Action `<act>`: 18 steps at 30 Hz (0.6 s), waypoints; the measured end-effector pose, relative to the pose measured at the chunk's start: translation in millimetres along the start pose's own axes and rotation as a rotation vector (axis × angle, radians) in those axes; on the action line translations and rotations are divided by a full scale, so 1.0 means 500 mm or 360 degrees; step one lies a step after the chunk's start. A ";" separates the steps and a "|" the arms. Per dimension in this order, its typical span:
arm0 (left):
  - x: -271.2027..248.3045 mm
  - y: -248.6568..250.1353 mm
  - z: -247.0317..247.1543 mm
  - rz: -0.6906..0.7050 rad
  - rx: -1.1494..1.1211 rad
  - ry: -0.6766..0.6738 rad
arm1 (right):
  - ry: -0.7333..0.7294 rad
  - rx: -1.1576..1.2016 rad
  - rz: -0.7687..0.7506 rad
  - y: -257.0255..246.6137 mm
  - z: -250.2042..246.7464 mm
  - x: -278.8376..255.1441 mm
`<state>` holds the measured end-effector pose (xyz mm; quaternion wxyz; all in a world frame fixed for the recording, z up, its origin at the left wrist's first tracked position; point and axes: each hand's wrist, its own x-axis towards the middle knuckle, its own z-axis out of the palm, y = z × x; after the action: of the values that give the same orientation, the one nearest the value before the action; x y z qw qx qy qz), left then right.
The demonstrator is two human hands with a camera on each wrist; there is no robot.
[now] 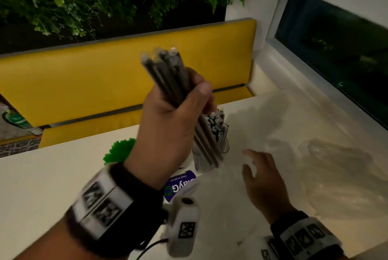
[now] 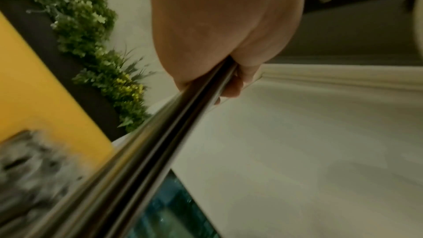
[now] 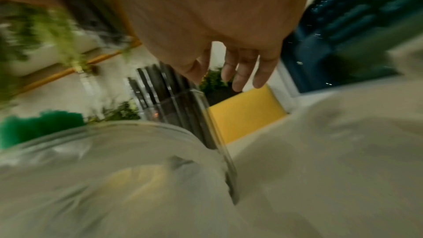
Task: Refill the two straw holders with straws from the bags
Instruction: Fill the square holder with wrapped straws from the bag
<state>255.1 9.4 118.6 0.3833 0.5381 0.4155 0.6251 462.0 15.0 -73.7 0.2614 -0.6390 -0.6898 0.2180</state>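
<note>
in the middle of the head view the left hand (image 1: 168,121) is clenched round a bundle of dark wrapped straws (image 1: 168,71), held tilted above the white tabletop (image 1: 52,186). its lower ends hang just in front of a clear straw holder (image 1: 218,134) already packed with dark straws, right of centre. a second holder of green straws (image 1: 120,150) stands to the left of it. lower right, the right hand (image 1: 264,182) hovers released, fingers spread, beside crumpled clear bags (image 1: 336,171) on the tabletop.
</note>
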 end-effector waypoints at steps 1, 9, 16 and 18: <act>0.007 -0.020 0.016 -0.0054 0.0050 0.0032 | 0.0023 -0.0051 -0.0231 -0.024 -0.007 0.008; 0.087 -0.169 0.042 -0.0151 0.0354 0.0379 | -0.0096 -0.0233 -0.0477 -0.074 0.021 0.084; 0.037 -0.279 0.003 -0.0356 0.1468 -0.0196 | -0.0210 -0.0414 -0.0508 -0.066 0.018 0.097; 0.029 -0.280 -0.012 -0.0439 0.1654 -0.0296 | -0.0224 -0.0465 -0.0476 -0.069 0.016 0.100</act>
<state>251.9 72.7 -7.3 0.1805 0.6502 0.7009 0.2311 427.9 62.1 -54.0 0.1467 -0.5439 -0.8177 0.1185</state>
